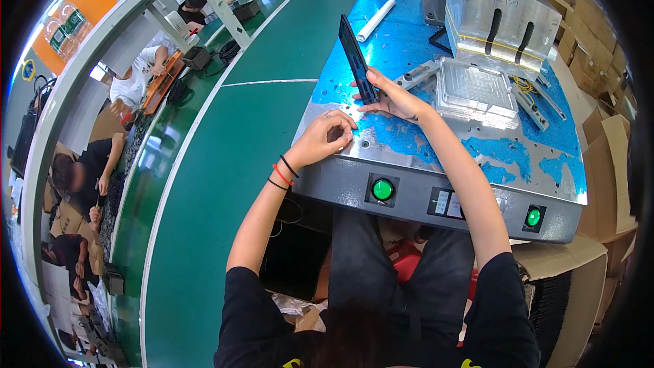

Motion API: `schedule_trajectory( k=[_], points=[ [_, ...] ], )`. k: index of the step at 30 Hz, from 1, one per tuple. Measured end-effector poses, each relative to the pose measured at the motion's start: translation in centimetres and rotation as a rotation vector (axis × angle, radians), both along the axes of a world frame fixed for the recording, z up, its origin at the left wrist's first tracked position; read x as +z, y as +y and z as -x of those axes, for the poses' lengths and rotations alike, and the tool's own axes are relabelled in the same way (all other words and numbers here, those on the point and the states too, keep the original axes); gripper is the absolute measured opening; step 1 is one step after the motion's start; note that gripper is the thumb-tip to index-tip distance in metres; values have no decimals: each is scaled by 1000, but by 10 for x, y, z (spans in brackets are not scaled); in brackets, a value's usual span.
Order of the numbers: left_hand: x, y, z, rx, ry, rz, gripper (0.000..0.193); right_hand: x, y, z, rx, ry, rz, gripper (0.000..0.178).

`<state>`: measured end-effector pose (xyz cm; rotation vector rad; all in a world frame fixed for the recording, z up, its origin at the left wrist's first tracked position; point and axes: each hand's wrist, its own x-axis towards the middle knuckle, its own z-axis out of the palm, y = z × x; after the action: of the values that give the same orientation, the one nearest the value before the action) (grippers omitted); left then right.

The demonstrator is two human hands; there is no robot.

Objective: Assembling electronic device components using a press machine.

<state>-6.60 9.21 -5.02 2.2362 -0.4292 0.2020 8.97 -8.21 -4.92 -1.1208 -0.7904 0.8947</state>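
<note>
A thin black rectangular panel stands on edge, tilted, above the front of the blue and bare-metal worktop. My right hand grips it by its lower end, thumb on one side and fingers on the other. Close to the front edge of the worktop, my left hand is closed, its thumb and fingertips pressed together. Whatever lies between those fingertips, if anything, is too small to make out. The left hand is just beside the panel's lower end, apart from it.
Behind my right hand sit a clear plastic tray, metal bars and a metal press block. A white roll lies farther back. Green buttons line the front. A green conveyor runs left; cardboard boxes stand right.
</note>
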Motion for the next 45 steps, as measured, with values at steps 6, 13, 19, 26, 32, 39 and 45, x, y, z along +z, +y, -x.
schedule_trajectory(
  k=[6, 13, 19, 26, 32, 39, 45],
  points=[
    [0, 0, -1, -17, -35, -19, 8, 0, -1, 0, 7, -8, -9, 75],
    [-3, -2, -2, -10, -55, 51, 8, 0, 0, 0, 11, -10, -13, 75],
    [0, -3, -2, -24, -104, -18, 7, 0, 0, 0, 9, -2, -19, 75],
    [1, -6, 1, -45, 159, 328, 8, 1, -1, 0, -12, -4, -2, 75],
    [2, -5, 0, -39, 144, 239, 9, 0, 0, 0, -25, -18, -1, 78],
    [0, -5, 0, -42, 121, 229, 8, 1, -1, 2, 7, -26, -13, 82],
    [-5, -2, -4, -37, 2, 151, 8, 4, -2, 3, -13, -34, -11, 89]
  ],
)
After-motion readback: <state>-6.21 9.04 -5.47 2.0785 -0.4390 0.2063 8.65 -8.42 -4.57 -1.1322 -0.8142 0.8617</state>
